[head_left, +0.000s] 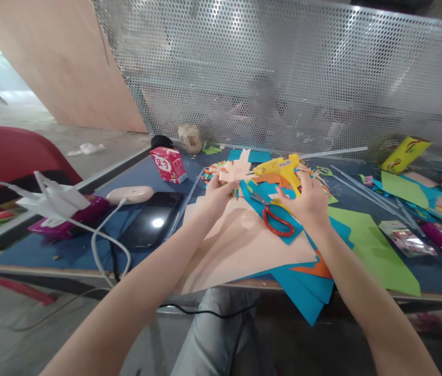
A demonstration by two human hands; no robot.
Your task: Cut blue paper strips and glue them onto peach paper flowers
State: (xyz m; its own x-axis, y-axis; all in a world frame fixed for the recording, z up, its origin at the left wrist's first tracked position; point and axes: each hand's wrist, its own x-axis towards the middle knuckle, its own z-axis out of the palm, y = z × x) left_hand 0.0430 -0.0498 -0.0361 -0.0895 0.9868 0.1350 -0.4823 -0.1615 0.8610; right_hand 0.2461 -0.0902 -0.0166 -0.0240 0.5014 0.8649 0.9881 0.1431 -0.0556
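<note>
My right hand [307,201] is wrapped round the handle of a yellow hot glue gun [278,167], whose nozzle points left. In my left hand [219,196] is a cut piece of peach paper [236,168], pinched between the fingers and held up close to the nozzle. Below and between the hands lie scissors [278,222] with red handles, their blades on blue paper. A large peach sheet [244,245] spreads under my forearms, overlapping blue sheets [303,292] that hang past the table edge.
Left of the hands are a phone [152,219], a pink box [169,164] and a pale pink device [130,195] with a white cable. Green paper [373,245], glue sticks [377,190] and a yellow box [407,154] lie right. A perforated metal panel [205,68] stands behind.
</note>
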